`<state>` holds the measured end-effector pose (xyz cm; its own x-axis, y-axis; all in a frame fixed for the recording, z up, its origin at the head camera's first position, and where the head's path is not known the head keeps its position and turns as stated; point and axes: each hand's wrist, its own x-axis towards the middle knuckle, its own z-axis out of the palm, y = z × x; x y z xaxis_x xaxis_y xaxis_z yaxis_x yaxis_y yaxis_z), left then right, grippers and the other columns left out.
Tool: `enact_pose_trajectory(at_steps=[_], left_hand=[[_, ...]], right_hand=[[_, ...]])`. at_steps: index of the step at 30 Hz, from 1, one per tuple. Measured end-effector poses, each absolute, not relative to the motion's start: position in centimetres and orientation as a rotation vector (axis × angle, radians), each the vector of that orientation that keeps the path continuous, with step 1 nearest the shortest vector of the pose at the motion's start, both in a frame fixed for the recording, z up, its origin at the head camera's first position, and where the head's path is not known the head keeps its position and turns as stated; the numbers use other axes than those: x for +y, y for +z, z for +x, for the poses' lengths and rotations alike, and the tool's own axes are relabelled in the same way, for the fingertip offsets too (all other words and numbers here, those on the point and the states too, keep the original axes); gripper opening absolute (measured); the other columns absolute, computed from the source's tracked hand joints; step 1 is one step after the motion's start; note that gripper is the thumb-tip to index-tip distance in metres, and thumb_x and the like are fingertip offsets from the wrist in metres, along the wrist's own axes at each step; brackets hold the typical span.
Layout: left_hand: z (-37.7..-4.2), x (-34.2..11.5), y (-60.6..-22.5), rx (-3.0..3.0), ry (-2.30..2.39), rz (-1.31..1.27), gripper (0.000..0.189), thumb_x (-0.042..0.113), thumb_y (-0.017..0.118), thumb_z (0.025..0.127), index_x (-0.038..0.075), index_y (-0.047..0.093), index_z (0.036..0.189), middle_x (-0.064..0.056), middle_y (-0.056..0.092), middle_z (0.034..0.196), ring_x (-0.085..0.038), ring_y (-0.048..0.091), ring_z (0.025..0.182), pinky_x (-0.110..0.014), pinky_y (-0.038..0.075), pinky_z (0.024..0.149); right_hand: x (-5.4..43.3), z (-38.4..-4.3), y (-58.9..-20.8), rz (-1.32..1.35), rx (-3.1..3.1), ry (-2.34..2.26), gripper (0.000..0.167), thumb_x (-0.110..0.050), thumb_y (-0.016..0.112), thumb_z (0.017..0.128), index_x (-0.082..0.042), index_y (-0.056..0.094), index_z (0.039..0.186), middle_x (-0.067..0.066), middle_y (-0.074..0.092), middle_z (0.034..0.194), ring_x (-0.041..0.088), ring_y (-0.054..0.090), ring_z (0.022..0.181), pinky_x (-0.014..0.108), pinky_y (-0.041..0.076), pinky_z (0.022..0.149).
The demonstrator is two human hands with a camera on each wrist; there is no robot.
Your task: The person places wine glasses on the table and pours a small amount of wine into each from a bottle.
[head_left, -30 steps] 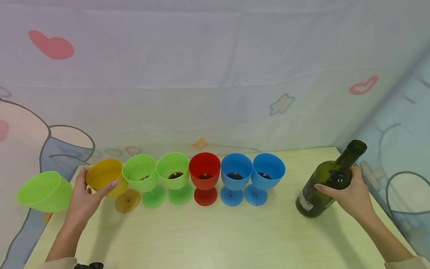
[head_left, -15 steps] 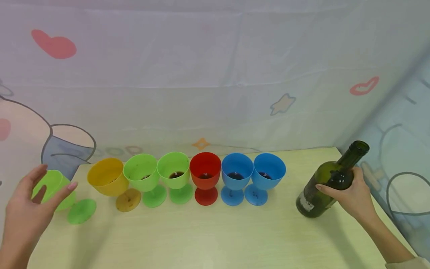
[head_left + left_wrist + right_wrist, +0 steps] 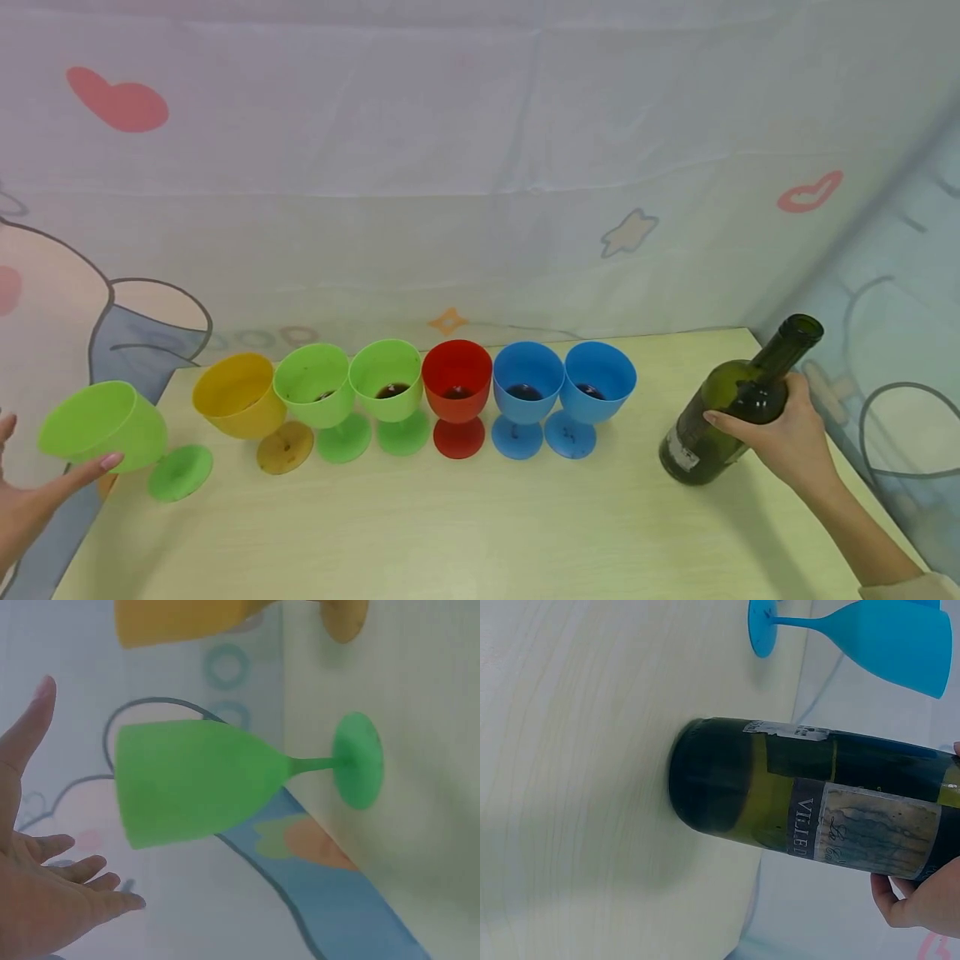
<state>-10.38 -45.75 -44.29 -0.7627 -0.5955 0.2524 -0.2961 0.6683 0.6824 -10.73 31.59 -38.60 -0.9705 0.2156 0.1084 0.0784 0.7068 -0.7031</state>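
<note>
At the left edge of the head view, my left hand [image 3: 37, 504] is beside the leftmost green goblet [image 3: 105, 429]. In the left wrist view its thumb and fingers are spread, apart from that goblet [image 3: 199, 780], which stands upright on its foot. With my right hand [image 3: 791, 442] I grip the upper body of a dark green wine bottle [image 3: 693, 437]. The bottle stands on the table with its mouth uncorked, and dark liquid shows through the glass in the right wrist view. Part of its shoulder is hidden by my fingers.
A row of goblets runs along the table's [image 3: 450, 533] back: yellow [image 3: 240, 396], two green [image 3: 311, 387], red [image 3: 457, 383] and two blue [image 3: 528, 383]. Dark liquid lies in the green, red and blue ones of this row. A printed cloth [image 3: 450, 167] hangs behind.
My left hand has left the yellow goblet and moved left, past the leftmost green goblet and down to its near left side. My right hand and the bottle have stayed in place.
</note>
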Motion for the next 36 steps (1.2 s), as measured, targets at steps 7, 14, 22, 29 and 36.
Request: enact_pose_trajectory(at_steps=[7,14,22,29,36], left_hand=[[-12.3,-50.8,-50.6,-2.332,-1.182,0.765,0.106,0.027,0.077,0.073,0.032,0.000,0.145,0.004,0.006,0.151,-0.013,0.006,0.137,-0.039,0.011,0.110],[-11.4,-47.4,-49.2,-2.358,-1.306,0.675,0.099,0.023,0.072,0.079,0.025,-0.002,0.146,0.000,0.006,0.151,-0.009,0.008,0.136,-0.036,0.010,0.110],[-11.6,-44.4,-45.7,-2.371,-1.288,0.816,0.097,0.032,0.071,0.079,0.019,0.003,0.147,-0.006,0.010,0.151,-0.012,0.010,0.136,-0.037,0.014,0.109],[-10.4,-38.3,-39.6,-2.377,-1.325,0.918,0.090,0.033,0.065,0.083,0.006,0.006,0.146,-0.014,0.007,0.150,-0.020,0.007,0.137,-0.039,0.010,0.109],[-11.1,-38.7,-39.8,-2.361,-1.349,0.933,0.095,0.033,0.063,0.084,0.006,-0.004,0.145,-0.015,-0.001,0.151,-0.026,0.002,0.137,-0.038,0.005,0.110]], right_hand=[[31.6,-10.6,-38.5,-0.234,-2.728,1.114,0.088,-0.033,0.071,0.078,0.002,0.014,0.135,0.034,0.038,0.118,0.049,0.044,0.099,0.053,0.041,0.068],[31.5,-10.6,-38.5,-0.228,-2.724,1.106,0.089,-0.033,0.072,0.077,0.001,0.015,0.135,0.034,0.039,0.117,0.050,0.044,0.099,0.054,0.041,0.068],[31.5,-10.6,-38.6,-0.231,-2.715,1.099,0.087,-0.033,0.072,0.077,0.001,0.016,0.134,0.034,0.039,0.117,0.050,0.044,0.099,0.054,0.040,0.069],[31.5,-10.6,-38.7,-0.228,-2.704,1.098,0.087,-0.032,0.073,0.076,0.001,0.017,0.133,0.034,0.040,0.116,0.050,0.044,0.099,0.054,0.040,0.069],[31.5,-10.6,-38.7,-0.211,-2.696,1.092,0.087,-0.032,0.074,0.076,0.001,0.018,0.133,0.033,0.041,0.116,0.049,0.045,0.099,0.054,0.040,0.068]])
